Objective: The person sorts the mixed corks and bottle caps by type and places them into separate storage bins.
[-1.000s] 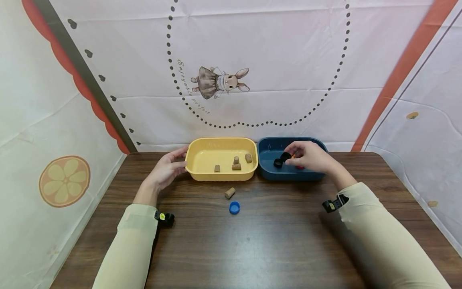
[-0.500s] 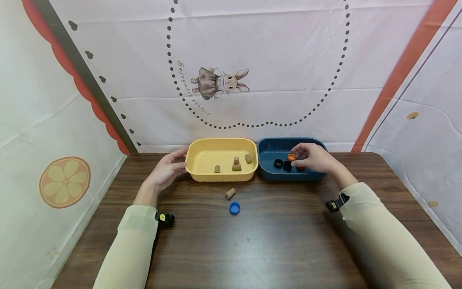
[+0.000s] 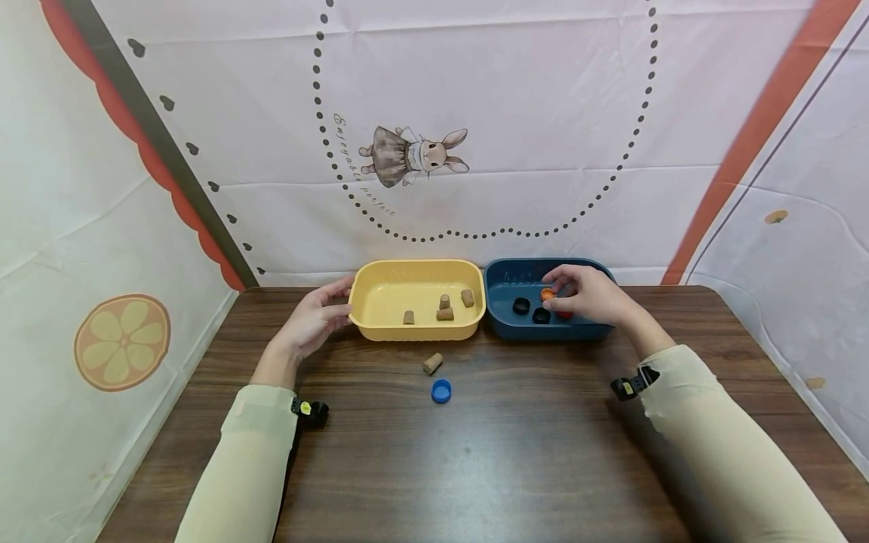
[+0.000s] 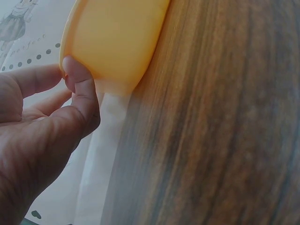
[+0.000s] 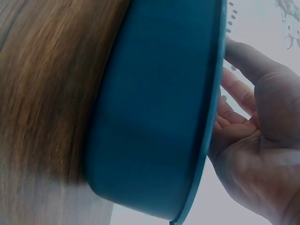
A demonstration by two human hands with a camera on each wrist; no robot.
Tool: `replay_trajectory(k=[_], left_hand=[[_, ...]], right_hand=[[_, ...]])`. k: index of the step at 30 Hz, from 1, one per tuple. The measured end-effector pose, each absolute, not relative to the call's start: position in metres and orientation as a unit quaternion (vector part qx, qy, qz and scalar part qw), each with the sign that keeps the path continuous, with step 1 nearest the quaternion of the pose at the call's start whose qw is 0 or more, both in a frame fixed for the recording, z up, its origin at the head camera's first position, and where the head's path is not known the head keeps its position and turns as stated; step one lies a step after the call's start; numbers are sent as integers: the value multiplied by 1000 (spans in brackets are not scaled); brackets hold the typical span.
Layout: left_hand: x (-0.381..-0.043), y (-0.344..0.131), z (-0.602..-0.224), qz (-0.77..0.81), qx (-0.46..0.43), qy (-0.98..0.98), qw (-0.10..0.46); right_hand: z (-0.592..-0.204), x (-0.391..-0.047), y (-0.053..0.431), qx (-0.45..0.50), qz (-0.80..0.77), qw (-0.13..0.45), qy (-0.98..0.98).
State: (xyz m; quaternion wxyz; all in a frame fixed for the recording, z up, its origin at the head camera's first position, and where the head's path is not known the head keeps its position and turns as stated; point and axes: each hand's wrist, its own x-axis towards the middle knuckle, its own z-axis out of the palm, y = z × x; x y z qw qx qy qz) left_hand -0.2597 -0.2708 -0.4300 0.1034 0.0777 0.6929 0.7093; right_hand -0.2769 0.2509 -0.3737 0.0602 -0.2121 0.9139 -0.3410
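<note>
In the head view, a yellow plastic basin (image 3: pixel 380 330) stands beside a dark blue basin (image 3: pixel 505 328). My left hand (image 3: pixel 315 317) pinches the yellow basin's left rim, thumb inside the grip in the left wrist view. Several corks (image 3: pixel 444 314) lie in that basin. My right hand (image 3: pixel 587 294) reaches into the blue basin, thumb and fingers apart around an orange bottle cap (image 3: pixel 548 293). Two black bottle caps (image 3: pixel 521 305) lie to its left and front, and a red cap (image 3: pixel 566 314) sits partly under the hand. In the right wrist view, the blue basin's wall hides the caps.
On the brown wooden table (image 3: pixel 462 467), a loose cork (image 3: pixel 432 363) and a blue bottle cap (image 3: pixel 441 391) lie in front of the yellow basin. A printed cloth (image 3: pixel 529 151) hangs behind both basins.
A black cap that my right hand held is released and lies in the blue basin, a little nearer the front. The right fingers have shifted around the orange cap. My left hand stays put.
</note>
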Motion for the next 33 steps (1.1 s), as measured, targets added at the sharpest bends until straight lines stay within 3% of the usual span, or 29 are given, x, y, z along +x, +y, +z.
replay_trajectory(k=[33], left_hand=[[-259,-271,-428,707,80,695,107]], right_hand=[[-362,-232,187,-296,-364,61,881]])
